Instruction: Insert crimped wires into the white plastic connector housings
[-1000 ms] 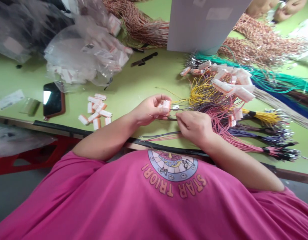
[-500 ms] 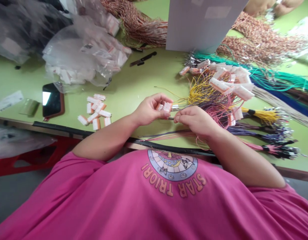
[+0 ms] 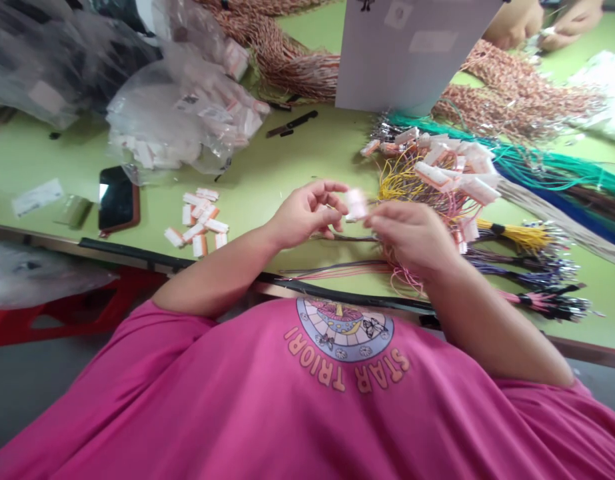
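Note:
My left hand [image 3: 310, 213] is just left of a small white connector housing [image 3: 357, 204], fingers curled but apart and nothing visible between them. The housing is smeared by motion. On its other side my right hand [image 3: 412, 233] pinches it at its wired end, thumb and forefinger together; exactly where the fingertips grip is blurred. Under and behind the right hand lies a tangle of yellow wires [image 3: 394, 180] and pink wires [image 3: 404, 277]. Several white and orange connectors [image 3: 480, 188] top the pile. Loose connectors [image 3: 200, 217] lie to the left.
A phone [image 3: 118, 200] and a clear bag of connectors [image 3: 187, 120] are on the left. A black-handled knife [image 3: 293, 125] lies beyond my hands. Behind the wires stands a grey panel [image 3: 387, 60]. Another person's hands [image 3: 517, 23] show at the far right. Tied yellow wires [image 3: 524, 235] lie rightward.
My left hand has let go of the white connectors it held, its fingers now spread. The white housing has moved right with my right hand. The whole view has shifted slightly.

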### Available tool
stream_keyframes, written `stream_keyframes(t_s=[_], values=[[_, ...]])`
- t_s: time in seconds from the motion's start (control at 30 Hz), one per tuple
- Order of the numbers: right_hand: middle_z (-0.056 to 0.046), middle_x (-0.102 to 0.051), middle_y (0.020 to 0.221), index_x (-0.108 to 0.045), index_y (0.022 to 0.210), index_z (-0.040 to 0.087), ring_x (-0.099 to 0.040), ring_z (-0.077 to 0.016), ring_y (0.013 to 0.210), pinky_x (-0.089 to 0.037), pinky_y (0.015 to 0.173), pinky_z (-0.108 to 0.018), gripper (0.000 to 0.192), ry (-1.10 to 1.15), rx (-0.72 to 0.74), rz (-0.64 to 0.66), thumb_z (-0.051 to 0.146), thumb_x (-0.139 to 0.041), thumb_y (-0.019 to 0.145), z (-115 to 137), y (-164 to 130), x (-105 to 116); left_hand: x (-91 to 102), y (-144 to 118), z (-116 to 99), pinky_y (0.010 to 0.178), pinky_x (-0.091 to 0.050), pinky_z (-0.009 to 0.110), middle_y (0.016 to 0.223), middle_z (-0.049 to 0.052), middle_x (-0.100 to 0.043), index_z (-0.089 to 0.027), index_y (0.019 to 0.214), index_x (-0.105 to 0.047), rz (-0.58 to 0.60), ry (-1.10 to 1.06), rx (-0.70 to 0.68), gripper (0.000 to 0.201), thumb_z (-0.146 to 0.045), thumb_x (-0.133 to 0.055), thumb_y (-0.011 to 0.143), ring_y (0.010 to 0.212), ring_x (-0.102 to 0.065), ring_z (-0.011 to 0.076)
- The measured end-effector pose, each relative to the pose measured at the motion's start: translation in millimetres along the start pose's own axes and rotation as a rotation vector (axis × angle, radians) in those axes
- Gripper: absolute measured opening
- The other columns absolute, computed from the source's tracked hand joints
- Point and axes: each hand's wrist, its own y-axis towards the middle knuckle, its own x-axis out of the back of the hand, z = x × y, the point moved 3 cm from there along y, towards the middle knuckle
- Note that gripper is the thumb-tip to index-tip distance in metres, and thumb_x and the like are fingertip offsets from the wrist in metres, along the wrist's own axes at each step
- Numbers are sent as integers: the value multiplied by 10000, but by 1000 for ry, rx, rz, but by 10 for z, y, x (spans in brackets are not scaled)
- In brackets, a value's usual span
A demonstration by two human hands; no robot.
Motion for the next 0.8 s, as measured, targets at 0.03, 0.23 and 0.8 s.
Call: stream_keyframes(t_s=[0.03,0.23,0.8], values=[[33,-493,580,-673,729,196,-389,-91,526,-306,525,-283,150,65,24,-68,334,-661,786,42,-56,138,14,-8,-29,567,-544,213,968,48,-688,-149,1250,-558,24,49,15,500,-231,-728,787,651,-649,86],[-3,-538,608,-679,748,282,-526,-152,523,-417,512,-352,91,264,158,-600,350,-730,780,-168,-482,1053,-460,-96,-92,996,-576,399,1477,195,-532,-100,1445,-485,216,755,-198,614,5,-444,841,1231,-643,261],[-44,-702,1193,-649,1207,355,-672,-328,1104,-544,940,-527,293,-508,424,-527,382,-534,938,221,-392,535,-1775,274,83,827,-586,355,1604,204,-370,-129,1533,-433,306,1433,-243,586,-88,-303,963,1034,-700,232]])
